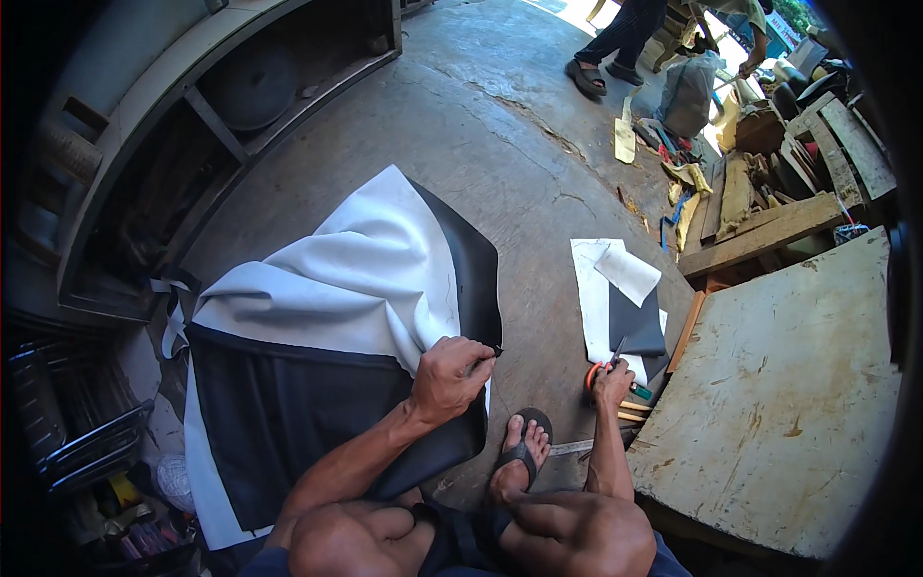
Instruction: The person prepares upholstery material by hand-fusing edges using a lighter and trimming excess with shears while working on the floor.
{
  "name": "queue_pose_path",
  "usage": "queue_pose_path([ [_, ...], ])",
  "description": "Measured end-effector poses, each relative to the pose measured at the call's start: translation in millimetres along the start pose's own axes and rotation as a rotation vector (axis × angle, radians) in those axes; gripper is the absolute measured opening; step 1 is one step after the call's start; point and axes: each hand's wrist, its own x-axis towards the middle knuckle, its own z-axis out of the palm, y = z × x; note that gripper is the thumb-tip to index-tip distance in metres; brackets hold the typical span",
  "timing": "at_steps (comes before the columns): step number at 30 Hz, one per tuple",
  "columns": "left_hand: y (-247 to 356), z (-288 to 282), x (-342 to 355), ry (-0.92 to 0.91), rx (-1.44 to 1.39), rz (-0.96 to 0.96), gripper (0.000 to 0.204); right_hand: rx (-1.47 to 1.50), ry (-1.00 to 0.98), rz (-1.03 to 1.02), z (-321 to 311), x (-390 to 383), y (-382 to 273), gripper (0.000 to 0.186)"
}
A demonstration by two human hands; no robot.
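A large sheet of upholstery leatherette (288, 409), black on one face and white on the other, lies on the floor in front of me. Its far part is folded over in loose waves with the white side up. My left hand (452, 378) pinches the sheet's right edge between thumb and fingers. Over on the right, my right hand (612, 385) is closed around scissors (590, 377) with orange handles, their blades pointing away from me. Beneath the scissors are smaller black and white offcuts (635, 322). A green-handled tool (640, 391) lies beside my right hand.
A worn wooden board (769, 404) stands close on the right, with scrap wood (769, 231) piled behind it. A metal-framed cabinet (221, 125) lines the left. At the far right, another person (625, 38) bends near a grey plastic bag (689, 96). My sandalled foot (519, 452) rests between the sheets.
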Motion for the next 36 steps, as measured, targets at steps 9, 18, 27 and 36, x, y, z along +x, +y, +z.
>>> queue_pose_path([
  [9, -6, 25, -2, 0.039, 0.235, 0.265, 0.017, 0.561, -0.087, -0.436, -122, -84, -103, 0.04],
  [18, -2, 37, 8, 0.065, 0.295, 0.307, 0.017, 0.788, -0.398, -0.561, -149, -125, -122, 0.045],
  [27, -3, 35, 5, 0.071, 0.327, 0.315, 0.015, 0.506, -0.262, -0.789, -164, -136, -137, 0.048],
  [36, -1, 40, 11, 0.107, 0.283, 0.334, 0.013, 0.344, -0.146, -0.893, -153, -133, -143, 0.054],
])
